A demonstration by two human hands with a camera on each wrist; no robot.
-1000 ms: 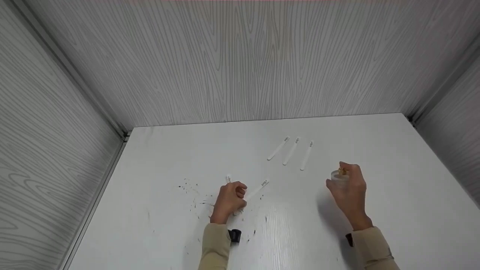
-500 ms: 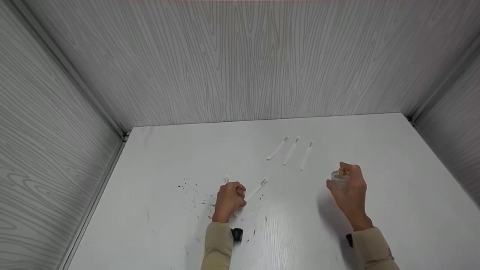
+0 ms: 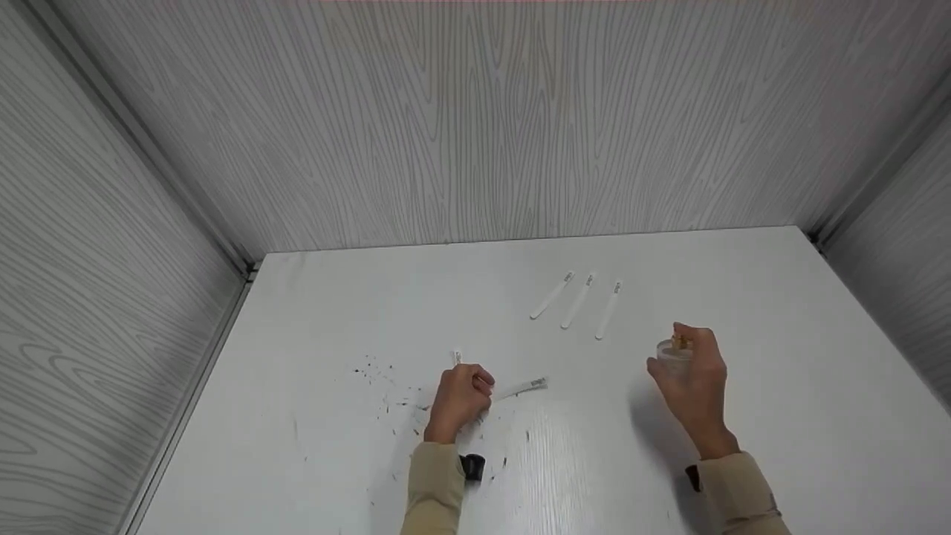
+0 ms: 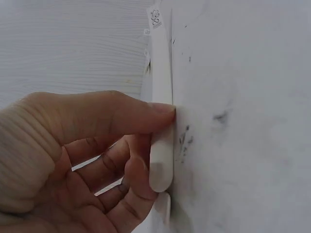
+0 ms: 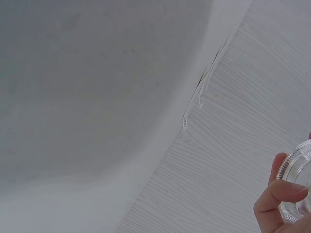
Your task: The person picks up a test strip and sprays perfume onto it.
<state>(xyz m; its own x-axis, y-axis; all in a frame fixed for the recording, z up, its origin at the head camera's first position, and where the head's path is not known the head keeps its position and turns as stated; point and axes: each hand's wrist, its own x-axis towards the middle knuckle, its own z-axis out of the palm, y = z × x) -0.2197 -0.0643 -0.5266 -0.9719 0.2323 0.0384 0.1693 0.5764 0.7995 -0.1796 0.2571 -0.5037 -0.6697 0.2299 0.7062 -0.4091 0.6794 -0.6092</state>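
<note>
My left hand [image 3: 462, 401] pinches a white paper strip [image 3: 520, 389] between thumb and fingers, low over the table. In the left wrist view the strip [image 4: 162, 63] has a rounded near end and a printed mark at its far end. A second white strip [image 3: 457, 357] lies partly hidden under this hand. Over on the right, my right hand [image 3: 692, 379] grips a clear round glass container [image 3: 672, 360] with a gold-coloured part [image 3: 679, 341] at its top, under the index finger. The container [image 5: 297, 170] shows a ridged rim in the right wrist view, cut off by the frame edge.
Three more printed strips, such as the middle strip [image 3: 577, 301], lie side by side farther back on the white table [image 3: 356, 305]. Dark specks [image 3: 375, 368] are scattered around the left hand. Grey wood-grain panels [image 3: 483, 126] enclose the back and sides.
The pinched strip's printed end has swung right and toward me, and the strip now lies flatter across the view. The left hand has shifted slightly right. My right hand has hardly moved.
</note>
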